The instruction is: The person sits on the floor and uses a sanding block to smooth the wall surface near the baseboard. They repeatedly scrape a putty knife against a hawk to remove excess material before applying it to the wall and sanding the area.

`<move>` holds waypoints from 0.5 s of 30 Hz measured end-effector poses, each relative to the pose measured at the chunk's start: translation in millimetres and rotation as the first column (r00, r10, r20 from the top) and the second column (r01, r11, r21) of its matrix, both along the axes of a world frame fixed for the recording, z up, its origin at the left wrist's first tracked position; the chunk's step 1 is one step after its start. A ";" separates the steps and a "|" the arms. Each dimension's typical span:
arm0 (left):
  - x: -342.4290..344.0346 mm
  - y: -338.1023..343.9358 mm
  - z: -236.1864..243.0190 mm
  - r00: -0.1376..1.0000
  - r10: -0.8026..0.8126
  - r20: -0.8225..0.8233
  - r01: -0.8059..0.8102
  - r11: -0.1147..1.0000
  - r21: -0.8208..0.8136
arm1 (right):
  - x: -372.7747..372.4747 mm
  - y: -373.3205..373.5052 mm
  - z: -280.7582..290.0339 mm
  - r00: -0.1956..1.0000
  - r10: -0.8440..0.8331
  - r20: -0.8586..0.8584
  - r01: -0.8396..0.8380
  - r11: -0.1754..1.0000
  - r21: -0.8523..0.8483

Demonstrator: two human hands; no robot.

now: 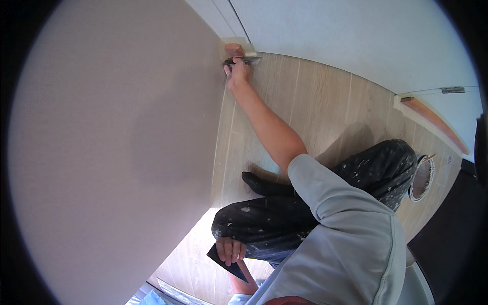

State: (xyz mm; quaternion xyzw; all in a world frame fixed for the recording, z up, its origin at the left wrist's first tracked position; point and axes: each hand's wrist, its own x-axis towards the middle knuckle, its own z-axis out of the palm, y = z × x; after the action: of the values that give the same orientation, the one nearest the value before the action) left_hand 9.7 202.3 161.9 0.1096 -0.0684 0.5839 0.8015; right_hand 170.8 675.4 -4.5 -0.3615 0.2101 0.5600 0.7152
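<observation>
My right arm reaches out to the corner where the beige wall meets the white panel. There my right hand (pixel 237 73) is closed on a putty knife (pixel 250 60), its flat grey blade lying crosswise close to the floor. Just beyond the blade is a small reddish-brown block-shaped patch (pixel 234 49) with pale tape-like edging around it. I cannot tell whether the blade touches it. My left hand (pixel 231 251) rests by my knee, fingers wrapped over a wide dark scraper (pixel 223 262). That scraper's blade points down and to the right.
A tall beige wall (pixel 117 127) fills the left side. White panels (pixel 356 40) border the wood-look floor (pixel 315 86). At the right, an orange-brown strip (pixel 432 119) lies within pale edging. A bucket (pixel 422 178) with a stick-like handle stands beside my knee.
</observation>
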 end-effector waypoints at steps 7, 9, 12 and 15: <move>-1.3 0.2 -4.4 0.999 -0.020 0.027 0.020 1.000 0.023 | -4.1 -4.0 31.9 1.000 0.005 0.021 -0.005 0.999 0.037; -1.8 0.3 -5.2 0.999 -0.030 0.030 0.029 0.999 0.036 | -3.9 -4.9 42.9 1.000 0.002 0.018 -0.003 0.996 0.084; -3.0 -2.9 -3.2 0.999 -0.037 0.012 0.036 0.999 0.029 | -4.3 -9.9 61.1 1.000 -0.010 0.003 0.010 0.995 0.095; -5.2 -2.5 -1.6 0.999 -0.049 0.003 0.049 0.999 0.014 | -2.7 -14.9 64.0 0.997 -0.069 -0.020 0.072 0.986 0.150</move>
State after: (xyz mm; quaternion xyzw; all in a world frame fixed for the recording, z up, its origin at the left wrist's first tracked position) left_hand 4.4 199.8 160.4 0.1125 -0.0765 0.5637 0.8147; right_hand 168.1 660.5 59.6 -0.2948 0.1854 0.5513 0.7582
